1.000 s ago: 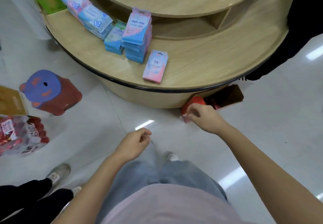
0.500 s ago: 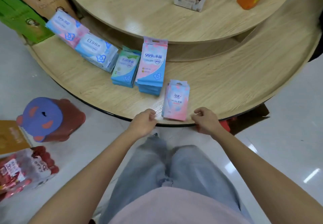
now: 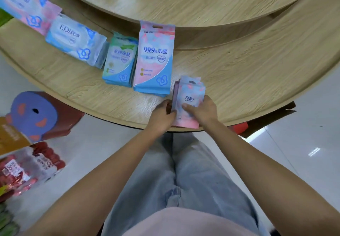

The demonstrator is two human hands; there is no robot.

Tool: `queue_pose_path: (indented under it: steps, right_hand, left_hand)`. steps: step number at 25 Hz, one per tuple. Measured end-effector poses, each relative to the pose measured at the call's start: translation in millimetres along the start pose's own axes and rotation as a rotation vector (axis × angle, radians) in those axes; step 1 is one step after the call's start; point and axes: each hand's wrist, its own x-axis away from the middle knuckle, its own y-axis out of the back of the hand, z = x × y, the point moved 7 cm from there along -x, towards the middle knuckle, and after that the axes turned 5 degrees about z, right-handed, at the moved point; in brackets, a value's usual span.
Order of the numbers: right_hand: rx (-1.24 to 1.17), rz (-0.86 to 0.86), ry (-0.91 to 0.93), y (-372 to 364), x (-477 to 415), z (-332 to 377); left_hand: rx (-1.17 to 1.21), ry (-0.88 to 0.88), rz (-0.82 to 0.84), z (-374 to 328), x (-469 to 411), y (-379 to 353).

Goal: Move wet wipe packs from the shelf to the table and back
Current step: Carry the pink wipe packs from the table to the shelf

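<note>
Both hands grip a small pink-and-blue wipe pack (image 3: 189, 100) near the edge of the round wooden shelf (image 3: 248, 81): left hand (image 3: 162, 115) on its left side, right hand (image 3: 202, 110) on top. Just beside it stands a taller stack (image 3: 153, 60).

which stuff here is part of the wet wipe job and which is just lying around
Part of the job: pink pack gripped by left hand and right hand; 99.9% stack; green stack; EDI pack.
Lying about: purple stool; red snack bag.

Held pack (image 3: 190, 95): pale blue over pink. Tall stack (image 3: 154, 59): pink top, blue base. Small stack (image 3: 120, 60): green-blue. Shelf (image 3: 248, 73): light wood grain.
</note>
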Motion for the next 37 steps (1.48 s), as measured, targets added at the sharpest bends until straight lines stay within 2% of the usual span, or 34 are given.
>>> queue_pose_path:
  steps: [5,10,13,16,18,21,26,29,34,37]
  right_hand:
    - [-0.121,-0.113,0.051,41.0,5.9,-11.2]
    - [-0.466,-0.054,0.035,87.8,3.6,-40.7]
    - [-0.535,-0.041,0.001,101.6,5.1,-54.6]
    - [-0.578,-0.003,-0.016,96.6,6.3,-60.0]
    - [-0.598,0.029,-0.008,90.1,7.4,-58.6]
    - [-0.614,0.081,0.026,84.0,9.9,-56.3]
    - [-0.685,0.112,0.049,98.8,29.4,-58.0]
    - [-0.808,0.061,0.049,116.0,59.3,-68.1]
    - [-1.026,-0.181,0.016,120.7,123.0,-101.2]
    - [-1.218,-0.341,-0.031,92.4,166.4,-132.2]
  left_hand:
    - [0.062,0.013,-0.08,-2.6,-0.5,1.6]
    - [-0.124,0.13,-0.186,-12.5,-12.0,-24.7]
    - [-0.191,0.224,-0.259,-21.6,-12.0,-32.7]
    - [-0.208,0.291,-0.234,-19.6,-18.7,-35.1]
    - [-0.165,0.303,-0.233,-19.1,-21.6,-35.9]
    - [0.063,0.218,-0.244,-22.5,-19.9,-38.1]
    - [0.273,0.092,-0.146,-32.9,-3.0,-39.8]
    - [0.398,-0.025,0.002,-55.7,15.1,-35.4]
    - [0.381,-0.174,0.334,-90.2,42.7,-33.8]
    - [0.249,-0.216,0.505,-99.8,58.8,-43.2]
